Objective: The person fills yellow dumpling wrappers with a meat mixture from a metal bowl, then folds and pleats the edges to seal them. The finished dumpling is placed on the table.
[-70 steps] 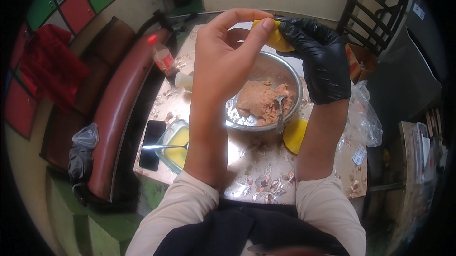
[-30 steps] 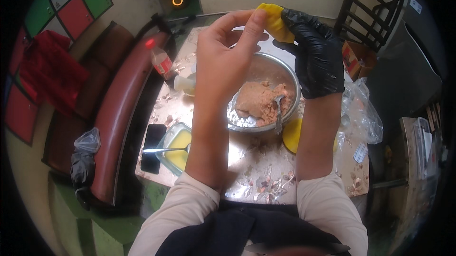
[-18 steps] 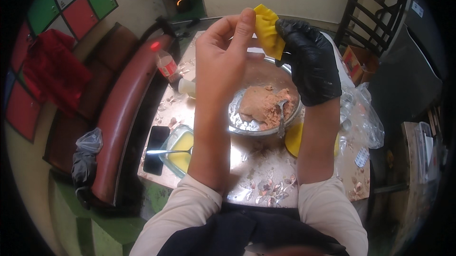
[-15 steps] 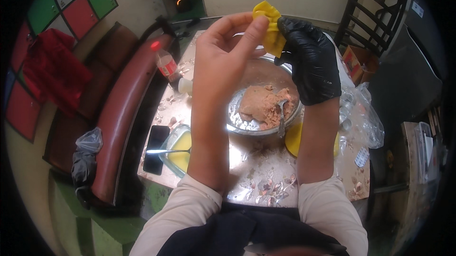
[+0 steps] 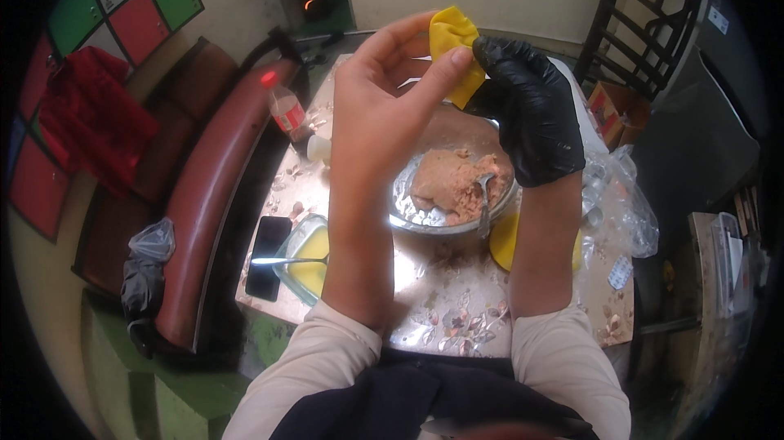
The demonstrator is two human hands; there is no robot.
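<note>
High over the table, my bare left hand point(image 5: 380, 85) pinches a yellow dumpling wrapper point(image 5: 454, 30) between thumb and fingers. The wrapper is gathered and creased; whether it holds filling is hidden. My right hand point(image 5: 535, 105), in a black glove, grips the wrapper's right side with its fingertips. Below them stands a metal bowl point(image 5: 406, 218) of minced meat mixture point(image 5: 445, 179), with a fork or spoon point(image 5: 484, 203) leaning in it. Flat yellow round wrappers point(image 5: 505, 242) lie partly hidden under my right forearm.
Left of my forearm are a glass dish point(image 5: 296, 246) of yellow liquid with a spoon point(image 5: 286, 260) across it, and a black phone point(image 5: 266, 256). A red-capped bottle point(image 5: 286, 105) stands behind. Clear plastic bags point(image 5: 625, 203) lie at the table's right. A red bench point(image 5: 216, 195) runs along the left.
The wrapper has turned a little and shifted slightly left and down. My left thumb sits lower on it, and the gloved fingers have changed their grip slightly.
</note>
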